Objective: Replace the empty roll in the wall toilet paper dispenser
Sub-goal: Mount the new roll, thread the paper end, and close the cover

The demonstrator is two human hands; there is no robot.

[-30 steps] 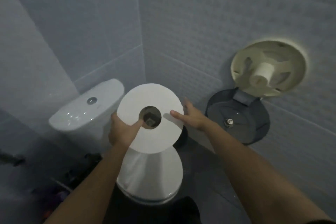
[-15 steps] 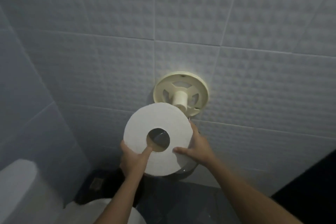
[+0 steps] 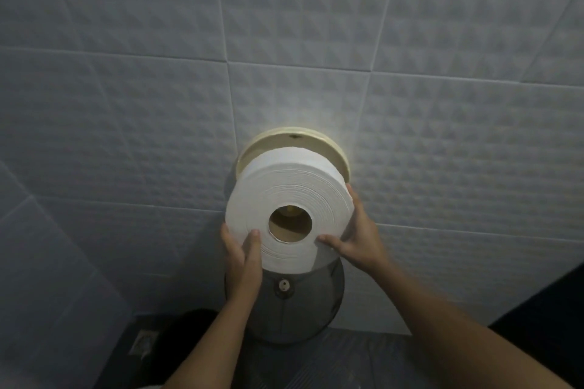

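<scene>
The big white roll (image 3: 289, 199) I hold at the centre of the frame hides most of the cream dispenser back (image 3: 295, 136); only its upper rim shows above the paper. Through the core hole I see something tan, too dim to tell what it is. My left hand (image 3: 241, 257) and the roll cover the upper part of the grey cover (image 3: 294, 309) hanging below. My right hand (image 3: 358, 237) has fingers tucked behind the roll's edge. Both forearms are cut off by the bottom edge. A small pale square (image 3: 143, 339) at lower left is too blurred to identify.
</scene>
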